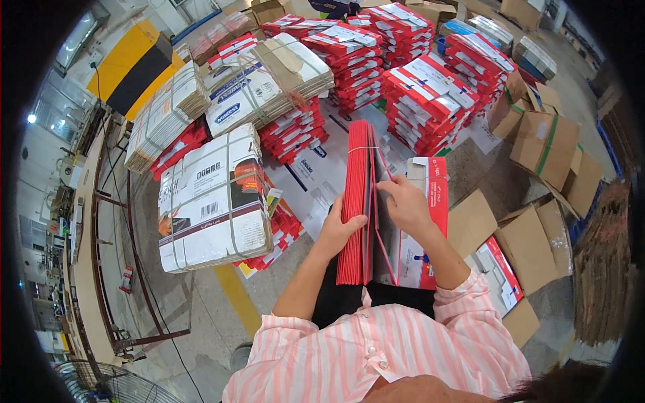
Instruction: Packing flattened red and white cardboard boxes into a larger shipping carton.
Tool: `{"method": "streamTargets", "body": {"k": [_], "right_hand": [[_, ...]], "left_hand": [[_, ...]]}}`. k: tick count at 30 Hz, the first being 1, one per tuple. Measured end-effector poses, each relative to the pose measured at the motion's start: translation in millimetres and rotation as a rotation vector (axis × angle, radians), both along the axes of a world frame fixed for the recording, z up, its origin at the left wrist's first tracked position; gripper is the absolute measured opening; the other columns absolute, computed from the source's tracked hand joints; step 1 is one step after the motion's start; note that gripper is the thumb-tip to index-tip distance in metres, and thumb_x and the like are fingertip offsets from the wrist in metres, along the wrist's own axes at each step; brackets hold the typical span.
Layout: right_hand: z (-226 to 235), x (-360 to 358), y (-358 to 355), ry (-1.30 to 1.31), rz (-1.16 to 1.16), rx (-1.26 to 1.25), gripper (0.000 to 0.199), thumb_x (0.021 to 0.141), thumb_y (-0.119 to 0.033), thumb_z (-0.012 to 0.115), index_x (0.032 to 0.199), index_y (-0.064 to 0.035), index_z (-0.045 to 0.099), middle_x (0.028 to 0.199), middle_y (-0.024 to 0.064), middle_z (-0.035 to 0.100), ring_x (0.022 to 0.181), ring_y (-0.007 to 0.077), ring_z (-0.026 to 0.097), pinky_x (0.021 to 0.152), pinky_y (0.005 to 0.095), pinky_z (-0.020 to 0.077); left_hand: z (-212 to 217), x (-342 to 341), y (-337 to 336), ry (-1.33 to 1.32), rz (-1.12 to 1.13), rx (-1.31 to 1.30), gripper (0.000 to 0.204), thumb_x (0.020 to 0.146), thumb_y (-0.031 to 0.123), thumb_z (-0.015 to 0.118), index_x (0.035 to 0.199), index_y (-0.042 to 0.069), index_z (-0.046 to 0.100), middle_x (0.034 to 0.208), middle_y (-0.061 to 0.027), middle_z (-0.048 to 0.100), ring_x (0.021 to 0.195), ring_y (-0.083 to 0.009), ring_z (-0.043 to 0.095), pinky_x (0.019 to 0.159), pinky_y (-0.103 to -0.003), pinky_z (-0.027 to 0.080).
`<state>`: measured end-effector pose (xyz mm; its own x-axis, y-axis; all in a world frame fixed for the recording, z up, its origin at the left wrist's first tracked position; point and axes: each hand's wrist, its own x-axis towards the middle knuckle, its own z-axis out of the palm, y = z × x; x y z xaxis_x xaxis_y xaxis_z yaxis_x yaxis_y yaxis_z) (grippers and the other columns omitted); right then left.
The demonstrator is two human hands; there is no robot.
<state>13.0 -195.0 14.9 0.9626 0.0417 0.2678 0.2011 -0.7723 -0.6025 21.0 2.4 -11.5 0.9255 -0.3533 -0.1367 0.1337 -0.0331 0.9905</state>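
Note:
A thick stack of flat red cartons (355, 201) stands on edge over my lap, with a thin band around its upper part. My left hand (341, 232) grips the stack from its left side, thumb laid across the red edges. To the right, my right hand (407, 207) has its fingers curled at the edge of a carton parted from the stack, its grey inner side showing. Under my right wrist lies another banded bundle of red and white flat cartons (438, 195). My right fingertips are partly hidden behind the carton's edge.
Tall piles of red and white flat cartons (430, 101) stand ahead. Strapped white carton bundles (213, 195) lie at the left beside a metal-framed table (101, 269). Open brown boxes (531, 248) stand at the right, near stacked brown cardboard (601, 262). A fan (114, 386) is at lower left.

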Motion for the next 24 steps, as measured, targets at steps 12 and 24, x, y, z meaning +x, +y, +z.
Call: {"method": "streamTargets", "body": {"k": [12,24], "right_hand": [[7,3,2,0.069,-0.024,0.237,0.019,0.083,-0.021,0.058,0.091,-0.0052,0.062,0.09,0.0147,0.061,0.078,0.0328,0.062,0.069,0.0424,0.0485],[15,-4,5,0.066,0.039,-0.166,0.03,0.077,-0.012,0.058,0.108,-0.013,0.059,0.111,0.019,0.056,0.085,0.038,0.063,0.073,0.0471,0.0518]], "left_hand": [[2,-2,1,-0.092,-0.001,0.108,0.08,0.078,0.022,0.073,0.14,-0.007,0.031,0.124,-0.0189,0.055,0.111,-0.0236,0.056,0.098,-0.032,0.042],[-1,-3,-1,-0.146,-0.026,0.104,0.079,0.079,0.023,0.072,0.14,-0.006,0.031,0.124,-0.0181,0.055,0.112,-0.0229,0.056,0.097,-0.032,0.042]]}}
